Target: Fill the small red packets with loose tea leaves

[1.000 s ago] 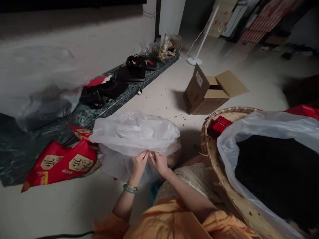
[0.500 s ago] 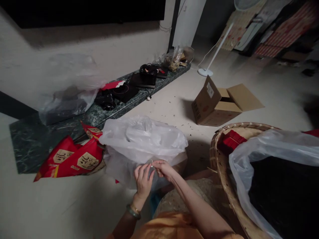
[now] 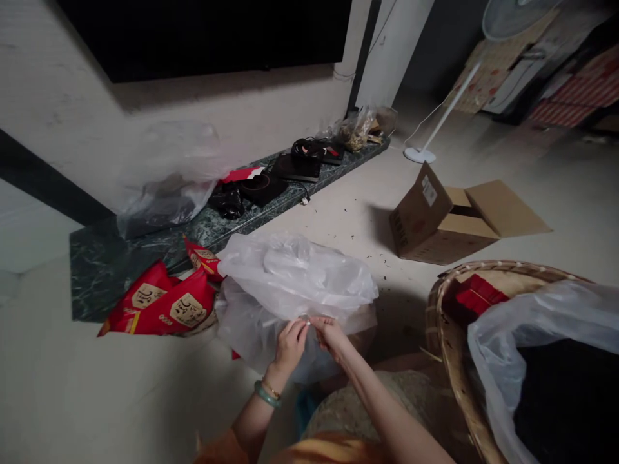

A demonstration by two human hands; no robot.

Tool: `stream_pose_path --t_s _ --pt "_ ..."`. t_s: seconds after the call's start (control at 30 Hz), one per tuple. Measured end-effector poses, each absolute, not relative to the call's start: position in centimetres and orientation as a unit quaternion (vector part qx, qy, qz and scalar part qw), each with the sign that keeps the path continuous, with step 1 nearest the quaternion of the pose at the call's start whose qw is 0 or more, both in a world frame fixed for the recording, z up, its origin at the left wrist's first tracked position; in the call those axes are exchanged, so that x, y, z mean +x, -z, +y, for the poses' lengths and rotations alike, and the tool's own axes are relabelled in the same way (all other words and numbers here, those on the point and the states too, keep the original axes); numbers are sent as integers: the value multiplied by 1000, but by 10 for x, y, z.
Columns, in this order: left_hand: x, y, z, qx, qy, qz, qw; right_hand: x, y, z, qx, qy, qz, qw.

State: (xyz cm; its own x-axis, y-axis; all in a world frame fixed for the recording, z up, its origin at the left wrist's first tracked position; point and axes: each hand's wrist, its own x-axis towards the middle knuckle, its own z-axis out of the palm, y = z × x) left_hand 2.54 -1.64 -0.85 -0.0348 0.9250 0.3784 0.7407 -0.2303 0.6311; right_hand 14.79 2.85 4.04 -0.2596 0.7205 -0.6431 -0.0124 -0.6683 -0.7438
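Note:
A large translucent white plastic bag (image 3: 294, 270) sits on the floor in front of me. My left hand (image 3: 290, 345), with a green bangle at the wrist, pinches the bag's near edge. My right hand (image 3: 331, 335) meets it fingertip to fingertip, also pinched at that edge. Something small and pale shows between the fingertips; I cannot make out what it is. Both hands are closed.
Red printed bags (image 3: 164, 306) lie left of the plastic bag. A woven basket (image 3: 442, 328) at right holds red packets and a plastic-lined dark heap (image 3: 561, 393). An open cardboard box (image 3: 449, 222) stands behind. A green marble ledge (image 3: 145, 245) carries dark devices and another plastic bag.
The camera has tilted up and leftward, so everything sits lower and further right in view. My hands stay together at the bag's edge, the left hand's fingers shifting slightly.

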Motion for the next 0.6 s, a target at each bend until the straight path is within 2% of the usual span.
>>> stream_pose_path --t_s 0.13,0.37,0.43,0.5,0.6 --pt "8 24 -9 636 -297 700 132 155 -35 27 -579 -705 -324 251" --pt "-36 43 4 560 -250 779 129 184 -12 29 -636 -588 -425 263" --pt "-48 48 -5 542 -250 792 130 200 -8 30 -651 -506 -497 271" --pt "-67 59 -21 488 -257 824 127 213 -2 29 -671 -368 -582 275" --pt "-97 81 -45 363 -296 865 179 214 11 24 -692 -213 -648 234"
